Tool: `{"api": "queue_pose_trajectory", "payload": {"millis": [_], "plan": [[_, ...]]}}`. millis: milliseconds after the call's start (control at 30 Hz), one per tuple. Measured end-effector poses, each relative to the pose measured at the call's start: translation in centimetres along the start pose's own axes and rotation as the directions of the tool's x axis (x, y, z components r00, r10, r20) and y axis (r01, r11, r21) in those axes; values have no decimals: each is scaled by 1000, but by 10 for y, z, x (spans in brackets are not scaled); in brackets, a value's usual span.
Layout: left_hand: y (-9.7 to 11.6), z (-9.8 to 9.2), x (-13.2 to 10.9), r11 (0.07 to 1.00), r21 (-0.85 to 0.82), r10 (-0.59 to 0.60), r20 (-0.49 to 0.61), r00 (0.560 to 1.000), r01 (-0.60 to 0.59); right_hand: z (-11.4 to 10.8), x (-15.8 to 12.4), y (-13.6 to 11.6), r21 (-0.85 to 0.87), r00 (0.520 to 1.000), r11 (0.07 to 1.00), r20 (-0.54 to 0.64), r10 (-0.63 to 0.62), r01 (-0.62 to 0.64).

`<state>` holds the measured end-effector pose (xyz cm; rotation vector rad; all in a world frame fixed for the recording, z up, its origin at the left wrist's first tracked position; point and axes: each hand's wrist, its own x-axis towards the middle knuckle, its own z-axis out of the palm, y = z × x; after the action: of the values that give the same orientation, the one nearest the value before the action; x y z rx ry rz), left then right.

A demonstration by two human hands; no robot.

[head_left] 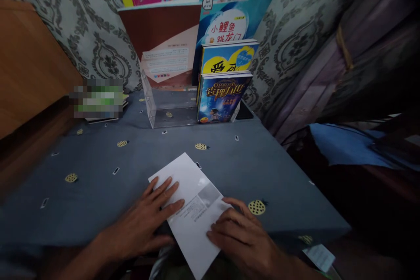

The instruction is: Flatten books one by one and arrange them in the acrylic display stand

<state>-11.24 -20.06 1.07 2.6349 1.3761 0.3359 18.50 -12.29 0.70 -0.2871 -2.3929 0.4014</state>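
A white booklet [188, 179] lies slantwise at the table's near edge, its lower corner jutting out past the edge. It bears small grey print around the middle and a shiny grey patch beside that. My left hand [154, 210] rests flat on its left side, fingers spread. On the right side, my right hand [241, 232] has bent fingers closed around the booklet's edge; whether it pinches one sheet or several is hidden. Behind the booklet, a clear acrylic book stand [173, 116] holds several upright books, including a dark blue book [219, 100] at the front right.
The table has a blue-grey cloth [138, 162] with pineapple prints. A small stack of books [101, 103], partly blurred out, lies at the back left near a wooden panel [39, 61]. Patterned curtains [108, 43] hang behind. A blue cloth [348, 144] is at the right.
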Motion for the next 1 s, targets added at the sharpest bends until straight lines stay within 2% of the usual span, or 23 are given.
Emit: {"api": "queue_pose_trajectory", "payload": {"millis": [100, 167, 267, 333, 400, 467, 500, 567, 633, 733, 800, 900, 1000], "plan": [[-3, 3, 0, 998, -68, 0, -83, 997, -6, -17, 22, -4, 113, 999, 993, -11, 47, -45], [-6, 5, 2, 987, -158, -16, -146, 989, -8, -26, 35, 0, 172, 997, 985, -67, 40, -28], [-6, -1, 9, 927, -372, -142, -212, 967, 54, -33, 47, 15, 269, 983, 954, -90, 160, -130], [-1, -11, 16, 827, -534, -322, -194, 927, 175, -33, 52, 29, 362, 931, 888, -117, 345, -284], [4, -23, 25, 686, -675, -491, -152, 858, 273, -30, 55, 41, 474, 829, 765, -122, 546, -435], [7, -32, 34, 561, -779, -612, -163, 774, 279, -25, 59, 50, 582, 741, 633, -75, 667, -510], [6, -34, 39, 508, -820, -662, -175, 729, 265, -21, 61, 53, 628, 727, 582, -39, 686, -517], [3, -34, 47, 399, -888, -742, -167, 649, 227, -13, 66, 57, 693, 738, 519, 29, 674, -501], [-2, -32, 56, 267, -947, -793, -111, 598, 178, -7, 71, 59, 714, 760, 495, 81, 645, -496], [-7, -30, 70, 49, -997, -827, -6, 562, 62, -2, 82, 64, 680, 763, 533, 61, 644, -504], [-11, -32, 79, -52, -999, -837, 39, 546, -8, -1, 90, 69, 654, 764, 566, 31, 644, -503], [-19, -35, 88, -113, -991, -850, 61, 524, -69, 1, 102, 79, 662, 775, 562, 45, 631, -496], [-32, -34, 92, -139, -989, -844, 89, 529, -56, 7, 110, 91, 692, 772, 521, 83, 630, -500]]}}
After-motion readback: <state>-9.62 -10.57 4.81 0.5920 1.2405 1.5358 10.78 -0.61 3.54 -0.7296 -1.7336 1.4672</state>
